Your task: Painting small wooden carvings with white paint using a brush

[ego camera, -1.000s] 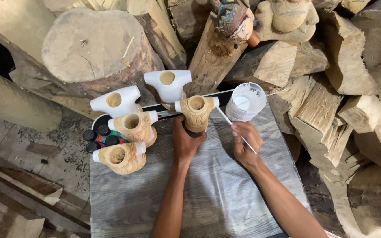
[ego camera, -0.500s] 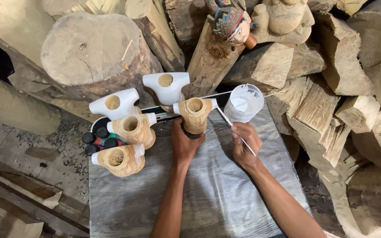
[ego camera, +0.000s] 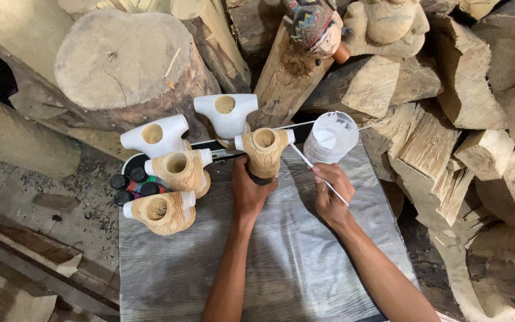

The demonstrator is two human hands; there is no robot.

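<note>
- carved wooden piece (ego camera: 263, 149), pale raw wood, t-shaped with a round hollow on top and white-painted arm ends, upright at the far edge of the grey board (ego camera: 281, 268), near its middle.
- gripped around its dark base by the left hand (ego camera: 250, 189), fingers wrapped closed from below.
- thin paintbrush (ego camera: 320, 176), slim pale stick, pinched in the right hand (ego camera: 329, 194), tip touching the piece's right arm end.
- clear plastic cup (ego camera: 331, 137), wrinkled, smeared with white paint inside, just right of the piece and beyond the right hand.
- two more raw carved pieces (ego camera: 180, 170) (ego camera: 161, 210) to the left, same hollowed t-shape, rough chisel marks, white arm ends.
- two fully white-painted pieces (ego camera: 154, 136) (ego camera: 226, 112) behind them, smooth and matte.
- small paint bottles (ego camera: 129, 185) with dark caps, clustered at the board's left edge.
- board surface grey, streaked wood grain, flat.
- big round log (ego camera: 129, 62) at far left, cracked flat top, rough bark.
- split firewood chunks (ego camera: 484, 119) stacked at right, fibrous and pale.
- painted carved figure (ego camera: 314, 27) lodged among the logs at top.
</note>
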